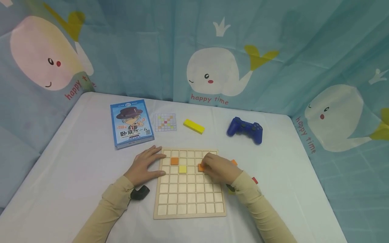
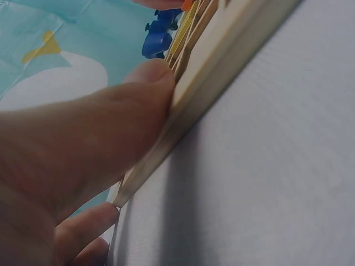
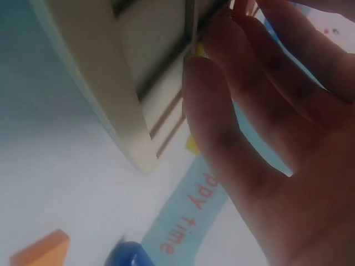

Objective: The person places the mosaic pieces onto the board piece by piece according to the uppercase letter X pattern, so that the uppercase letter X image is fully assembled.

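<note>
A wooden grid board lies on the table between the hands. My right hand pinches an orange square tile over the board's upper right part; in the right wrist view the fingers largely hide that tile. Another orange tile sits in a cell at the upper left, with a yellow tile one row below and one column to its right. My left hand rests at the board's left edge, fingers spread; in the left wrist view its thumb touches the rim.
Behind the board are a blue game box, a printed grid card, a yellow block and a blue game controller. A black curved object lies by the left wrist. Loose tiles, including a red one, lie around the right forearm.
</note>
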Demonstrator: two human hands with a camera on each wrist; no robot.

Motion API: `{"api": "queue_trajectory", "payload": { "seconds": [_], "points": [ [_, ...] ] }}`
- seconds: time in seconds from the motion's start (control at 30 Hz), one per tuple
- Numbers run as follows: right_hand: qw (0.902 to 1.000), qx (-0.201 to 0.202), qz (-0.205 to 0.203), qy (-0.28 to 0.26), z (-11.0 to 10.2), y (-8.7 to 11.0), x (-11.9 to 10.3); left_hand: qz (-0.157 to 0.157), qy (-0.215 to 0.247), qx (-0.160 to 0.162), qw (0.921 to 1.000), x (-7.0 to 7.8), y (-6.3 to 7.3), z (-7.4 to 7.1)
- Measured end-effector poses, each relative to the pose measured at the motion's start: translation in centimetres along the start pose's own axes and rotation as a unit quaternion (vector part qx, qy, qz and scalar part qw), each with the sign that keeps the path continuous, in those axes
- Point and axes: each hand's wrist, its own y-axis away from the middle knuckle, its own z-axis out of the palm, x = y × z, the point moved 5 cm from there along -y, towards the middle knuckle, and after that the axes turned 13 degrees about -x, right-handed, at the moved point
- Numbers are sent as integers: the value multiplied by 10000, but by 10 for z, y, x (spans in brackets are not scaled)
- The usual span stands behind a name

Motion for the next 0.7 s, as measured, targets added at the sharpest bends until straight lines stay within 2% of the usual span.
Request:
{"api": "queue_trajectory", "payload": {
  "seconds": [0.2, 0.4, 0.7],
  "points": [
    [9996, 86, -221, 176, 3, -1, -5, 22, -28, 39, 10000, 1, 1, -1],
    [9986, 200, -251, 432, 6, -2, -7, -11, -27, -10, 10000, 1, 1, 0],
    [9985, 221, -198, 453, 5, -3, -10, -62, 5, -103, 9999, -1, 1, 0]
  ]
}}
